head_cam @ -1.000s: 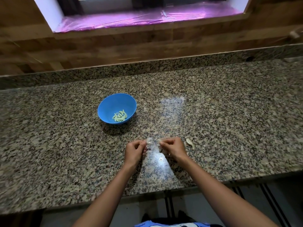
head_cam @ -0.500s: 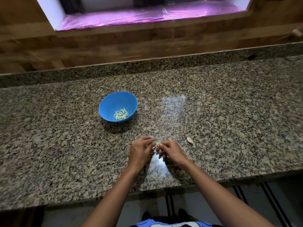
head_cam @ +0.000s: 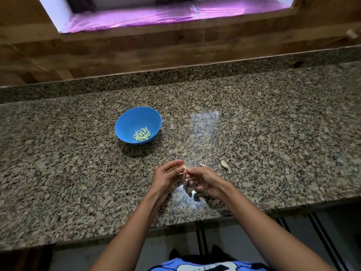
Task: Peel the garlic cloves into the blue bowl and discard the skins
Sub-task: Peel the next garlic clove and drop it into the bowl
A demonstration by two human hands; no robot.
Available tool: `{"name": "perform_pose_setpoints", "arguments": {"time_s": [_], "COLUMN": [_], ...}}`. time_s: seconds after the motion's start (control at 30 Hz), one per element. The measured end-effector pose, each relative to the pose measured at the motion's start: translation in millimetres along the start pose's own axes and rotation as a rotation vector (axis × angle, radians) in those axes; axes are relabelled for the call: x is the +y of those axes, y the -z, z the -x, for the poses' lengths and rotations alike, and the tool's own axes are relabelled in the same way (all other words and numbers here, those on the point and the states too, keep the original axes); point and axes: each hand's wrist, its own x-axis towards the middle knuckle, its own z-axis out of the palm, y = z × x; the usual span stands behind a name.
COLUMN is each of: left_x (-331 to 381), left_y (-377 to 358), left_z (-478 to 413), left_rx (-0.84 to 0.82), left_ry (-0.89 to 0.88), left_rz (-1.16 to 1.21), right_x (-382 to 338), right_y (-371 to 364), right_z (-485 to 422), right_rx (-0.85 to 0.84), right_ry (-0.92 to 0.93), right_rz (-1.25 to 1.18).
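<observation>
Nothing legible

We find no words, labels or numbers to read; the white print on the shirt [head_cam: 170, 265] is too blurred for us.

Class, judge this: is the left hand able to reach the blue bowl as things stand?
Probably yes. Only bare counter lies between the left hand and the bowl. It pinches a clove with the right hand, which would likely need to let go first.
</observation>
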Motion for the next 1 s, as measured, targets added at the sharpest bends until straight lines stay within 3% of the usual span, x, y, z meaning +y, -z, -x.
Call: {"name": "perform_pose_setpoints", "arguments": {"time_s": [0.1,0.33,0.5,0.57,0.63,0.7,0.77,0.83,0.93,1.0], "left_x": [-3,-3,-1,3,9,12,7,-3,-16,-21], "left_y": [2,3,3,11,29,53,69,71,52,29], "left_z": [1,-1,0,-3,-9,-15,-18,-18,-16,-21], "left_rx": [0.015,-0.012,0.016,0.105,0.3,0.488,0.505,0.473,0.512,0.316], "left_ry": [-0.003,-0.186,-0.186,-0.2,-0.27,-0.38,-0.451,-0.502,-0.669,-0.651], "left_rz": [0.038,-0.312,-0.233,-0.175,-0.217,-0.483,-0.814,-0.991,-1.026,-1.085], "right_x": [-1,1,-1,0,4,11,19,27,36,41], "right_y": [-1,-1,1,3,7,13,15,13,12,16], "right_z": [-2,-4,-7,-6,-5,-4,-5,-9,-17,-23], "right_rx": [0.045,0.116,0.113,0.185,0.357,0.586,0.692,0.638,0.551,0.542], "right_ry": [-0.014,0.085,0.036,0.041,0.154,0.364,0.566,0.663,0.61,0.527], "right_rz": [-0.027,0.219,0.041,0.02,0.184,0.567,0.905,1.083,1.237,1.326]}}
